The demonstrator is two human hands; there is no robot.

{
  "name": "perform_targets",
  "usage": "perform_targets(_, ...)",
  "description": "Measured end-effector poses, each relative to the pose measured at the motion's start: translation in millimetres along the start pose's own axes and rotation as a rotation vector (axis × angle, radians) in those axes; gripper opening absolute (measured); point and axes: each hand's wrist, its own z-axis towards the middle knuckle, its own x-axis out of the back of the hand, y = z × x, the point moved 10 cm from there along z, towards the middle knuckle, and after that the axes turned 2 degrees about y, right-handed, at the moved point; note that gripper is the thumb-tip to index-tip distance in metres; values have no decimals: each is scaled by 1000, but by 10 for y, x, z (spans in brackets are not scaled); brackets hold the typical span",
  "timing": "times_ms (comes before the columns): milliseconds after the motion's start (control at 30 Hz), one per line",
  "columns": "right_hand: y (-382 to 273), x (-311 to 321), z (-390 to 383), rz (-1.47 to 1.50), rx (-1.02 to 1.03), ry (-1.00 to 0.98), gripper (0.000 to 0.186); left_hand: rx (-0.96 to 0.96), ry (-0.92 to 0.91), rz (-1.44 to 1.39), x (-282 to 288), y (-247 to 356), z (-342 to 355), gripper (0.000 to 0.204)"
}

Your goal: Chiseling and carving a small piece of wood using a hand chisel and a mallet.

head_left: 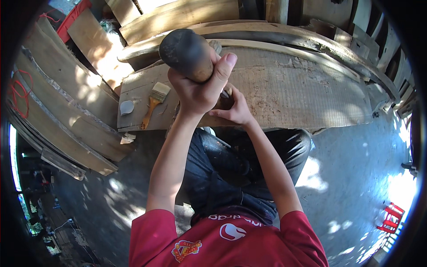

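Note:
My left hand (198,91) is raised over the bench, its fingers closed around a rounded, dark-topped wooden piece (180,51). The side of that piece facing right is lighter brown and partly blurred. My left thumb points up and away along it. Just below and to the right, my right hand (238,109) curls thumb and fingers around a brown wooden object (224,101), mostly hidden between the two hands. Whether the two held pieces are joined, I cannot tell. A paintbrush (155,102) with a yellow handle and pale bristles lies left of my hands, beside a small white lid-like piece (127,107).
The wide plank bench (302,89) spans in front of my crossed legs (244,160). Long boards (66,102) lean at the left, with red cord (21,93) on them. A curved timber (289,33) runs along the far side. A red plastic chair (391,218) stands far right.

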Motion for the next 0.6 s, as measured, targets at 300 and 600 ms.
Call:
perform_targets(300, -578, 73, 444, 651, -78, -208, 47, 107, 77, -18, 89, -55, -132, 17)
perform_targets(600, -921, -123, 428, 562, -54, -421, 15, 64, 136, -34, 139, -5, -210, 16)
